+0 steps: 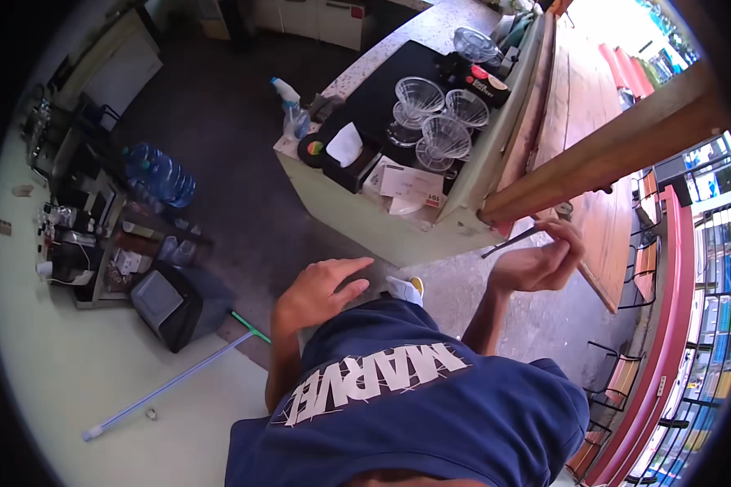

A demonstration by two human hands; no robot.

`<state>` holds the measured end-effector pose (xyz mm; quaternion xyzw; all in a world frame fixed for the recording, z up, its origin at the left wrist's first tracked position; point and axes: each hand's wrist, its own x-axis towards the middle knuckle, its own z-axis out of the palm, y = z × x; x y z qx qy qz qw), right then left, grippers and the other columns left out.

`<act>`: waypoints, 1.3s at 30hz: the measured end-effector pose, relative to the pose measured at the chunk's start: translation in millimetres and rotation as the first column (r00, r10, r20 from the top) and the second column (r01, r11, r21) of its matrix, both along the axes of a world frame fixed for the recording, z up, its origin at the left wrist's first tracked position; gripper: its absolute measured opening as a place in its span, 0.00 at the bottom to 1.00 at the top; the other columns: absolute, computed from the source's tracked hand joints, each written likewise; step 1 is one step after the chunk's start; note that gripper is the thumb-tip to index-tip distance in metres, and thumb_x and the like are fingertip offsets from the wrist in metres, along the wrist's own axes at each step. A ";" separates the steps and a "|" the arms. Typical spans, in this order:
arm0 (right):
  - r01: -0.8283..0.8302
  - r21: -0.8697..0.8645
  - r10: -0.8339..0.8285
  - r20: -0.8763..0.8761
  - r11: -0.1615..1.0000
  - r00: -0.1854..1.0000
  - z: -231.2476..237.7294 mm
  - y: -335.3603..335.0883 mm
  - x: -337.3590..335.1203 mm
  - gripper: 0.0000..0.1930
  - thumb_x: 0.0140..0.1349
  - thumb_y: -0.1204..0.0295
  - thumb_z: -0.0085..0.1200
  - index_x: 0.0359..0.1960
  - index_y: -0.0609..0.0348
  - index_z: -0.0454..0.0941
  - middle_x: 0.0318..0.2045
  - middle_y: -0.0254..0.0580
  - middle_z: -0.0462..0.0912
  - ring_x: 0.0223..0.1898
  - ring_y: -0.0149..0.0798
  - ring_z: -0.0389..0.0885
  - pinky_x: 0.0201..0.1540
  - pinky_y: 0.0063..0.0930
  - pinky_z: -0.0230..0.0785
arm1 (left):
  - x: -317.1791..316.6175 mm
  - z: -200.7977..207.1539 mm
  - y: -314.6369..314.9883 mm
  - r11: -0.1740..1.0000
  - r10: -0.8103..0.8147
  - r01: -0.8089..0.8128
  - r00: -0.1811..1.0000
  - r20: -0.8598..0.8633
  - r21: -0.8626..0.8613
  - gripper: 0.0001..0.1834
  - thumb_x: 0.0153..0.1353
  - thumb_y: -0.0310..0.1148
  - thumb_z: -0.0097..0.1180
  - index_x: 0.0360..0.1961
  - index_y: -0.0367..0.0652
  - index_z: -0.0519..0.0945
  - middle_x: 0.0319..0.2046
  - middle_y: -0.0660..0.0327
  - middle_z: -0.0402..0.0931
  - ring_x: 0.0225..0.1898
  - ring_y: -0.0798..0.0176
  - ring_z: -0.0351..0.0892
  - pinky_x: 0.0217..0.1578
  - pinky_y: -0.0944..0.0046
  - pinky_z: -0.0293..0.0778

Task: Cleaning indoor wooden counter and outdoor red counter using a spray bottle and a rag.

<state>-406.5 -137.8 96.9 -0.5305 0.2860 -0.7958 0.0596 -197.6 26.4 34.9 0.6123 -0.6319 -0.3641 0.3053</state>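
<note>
My left hand (pixel 321 294) is held in front of my body with thumb and fingers apart and nothing in it. Over on the right, my right hand (pixel 542 260) has its fingers closed around a thin dark stick (pixel 512 242). The stick points left, toward the lower end of a slanting wooden post (pixel 609 150). What the stick is exactly, I cannot make out. Ahead of me a counter (pixel 357 223) bears several clear cone-shaped glass cups (pixel 447 136), a black tissue box (pixel 351 172) with a white tissue, and some white cards (pixel 410 185).
A spray bottle (pixel 292 114) stands at the counter's left corner. Left on the floor are a large blue water jug (pixel 161 172), a dark bin (pixel 175 308) and a long-handled squeegee (pixel 170 381). To the right run a wooden bar top (pixel 597 235) and several chairs (pixel 621 377).
</note>
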 end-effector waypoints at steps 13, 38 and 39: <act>-0.025 0.621 0.599 -0.743 0.783 0.297 -90.3 -42.3 274.9 0.05 0.59 0.71 0.55 0.34 0.55 0.80 0.28 0.42 0.83 0.35 0.46 0.82 0.39 0.39 0.71 | 184.9 -33.3 46.2 0.942 0.308 -0.268 0.929 -0.205 0.203 0.23 0.65 0.37 0.54 0.59 0.41 0.74 0.49 0.50 0.80 0.50 0.54 0.80 0.53 0.61 0.71; -0.492 0.681 0.294 0.395 0.542 0.870 -59.1 -212.9 408.5 0.12 0.69 0.67 0.49 0.49 0.58 0.76 0.42 0.29 0.81 0.42 0.22 0.77 0.46 0.21 0.66 | 474.4 -5.8 -284.5 0.963 -0.127 0.069 0.969 -0.213 -0.259 0.27 0.61 0.30 0.58 0.62 0.40 0.70 0.61 0.56 0.71 0.59 0.59 0.72 0.54 0.61 0.69; -0.451 0.672 0.356 0.287 0.587 0.889 -48.3 -201.3 418.3 0.11 0.69 0.66 0.49 0.47 0.57 0.77 0.41 0.29 0.81 0.40 0.20 0.76 0.45 0.20 0.66 | 467.6 -1.0 -306.1 0.938 -0.214 0.129 0.946 -0.243 -0.322 0.31 0.59 0.32 0.60 0.64 0.41 0.68 0.63 0.57 0.69 0.60 0.57 0.71 0.55 0.60 0.68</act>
